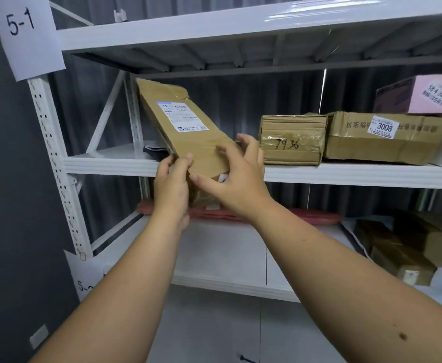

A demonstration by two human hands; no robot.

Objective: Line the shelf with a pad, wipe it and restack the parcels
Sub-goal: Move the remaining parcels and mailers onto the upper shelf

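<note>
Fingers of your left hand [171, 184] and right hand [231, 176] curl round the near end of one tilted flat parcel [186, 124], its far end slanting up over the middle shelf [109, 163]. Lose that end-only hold, I judge, and it may tip. Right of your grip sit three more: two brown boxes [292, 138], one pink box [421, 95].
</note>
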